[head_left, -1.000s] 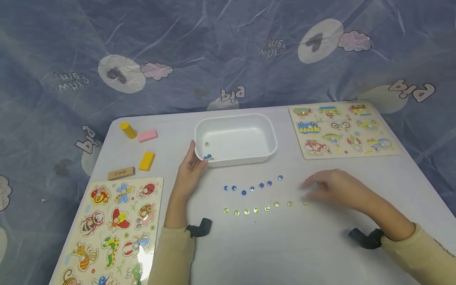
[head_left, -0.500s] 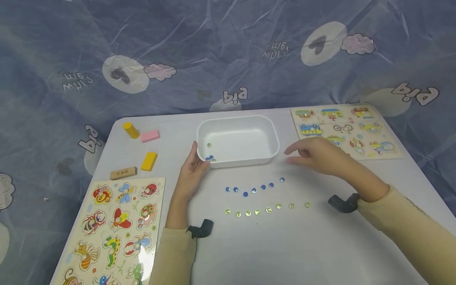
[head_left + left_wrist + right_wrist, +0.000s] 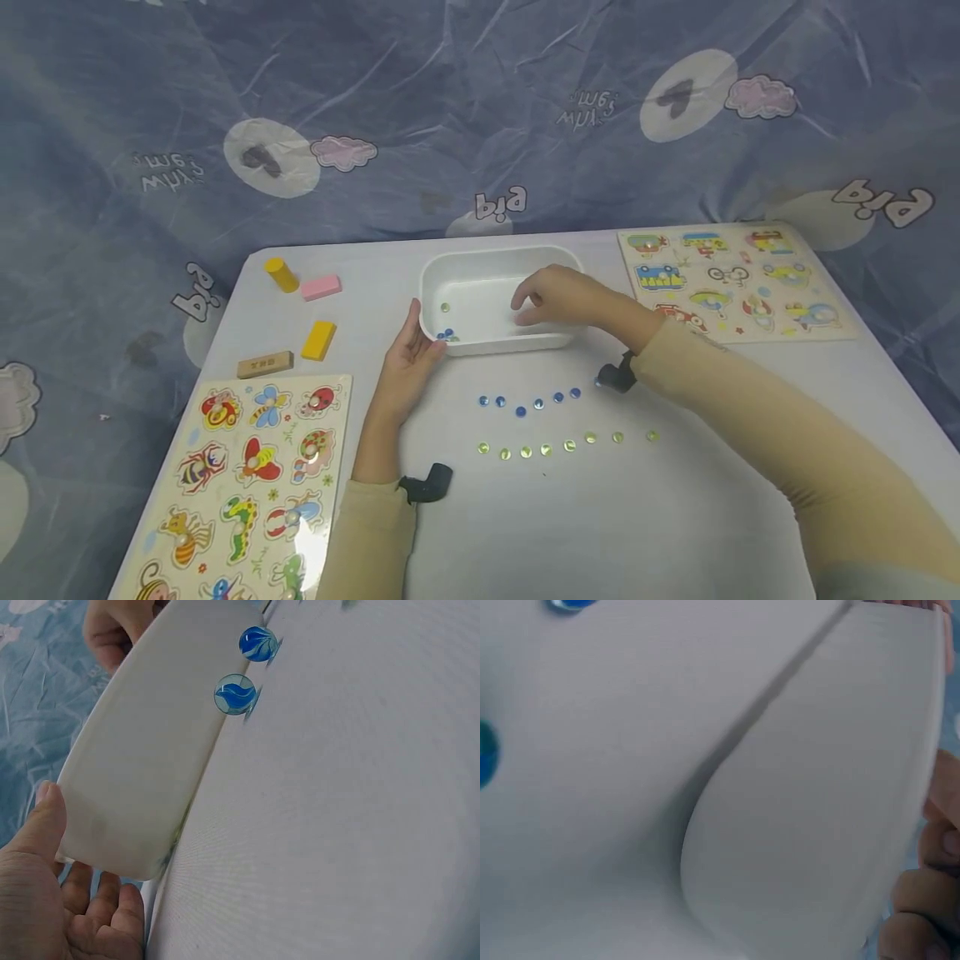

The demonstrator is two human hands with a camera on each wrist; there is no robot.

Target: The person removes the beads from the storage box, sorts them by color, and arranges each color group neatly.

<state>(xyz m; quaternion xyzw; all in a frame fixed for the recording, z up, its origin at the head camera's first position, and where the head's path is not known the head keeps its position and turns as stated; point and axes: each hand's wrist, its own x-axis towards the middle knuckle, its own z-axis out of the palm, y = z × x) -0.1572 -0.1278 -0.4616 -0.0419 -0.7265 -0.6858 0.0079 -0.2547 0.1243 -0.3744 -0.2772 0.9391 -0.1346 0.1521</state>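
Your right grip [image 3: 566, 293] is at the right half of the white tray [image 3: 510, 343], reaching in over the near side: thumb and index parted with a visible gap, other fingers bent, nothing seen between them. Your left grip [image 3: 405, 375] has hold of the tray's left end, thumb at the near-left corner, fingers along the outer wall.

Key relation, my read: tray's long axis runs left to right, and the marbles inside lie at its left end. From the right grip they're off to the left and a bit toward you. Blue marbles [image 3: 448, 332] are tucked in the near-left corner; a greenish marble [image 3: 445, 307] lies apart, farther from you. Left grip is nearer to them, but it's outside the wall and busy; right has the inside line along that axis.

On the surface [image 3: 562, 533], the blue row [image 3: 539, 404] lies between the tray and the yellow-green row [image 3: 546, 450], both roughly along the same axis. Your right wrist mount [image 3: 617, 374] crowds the blue row's right end
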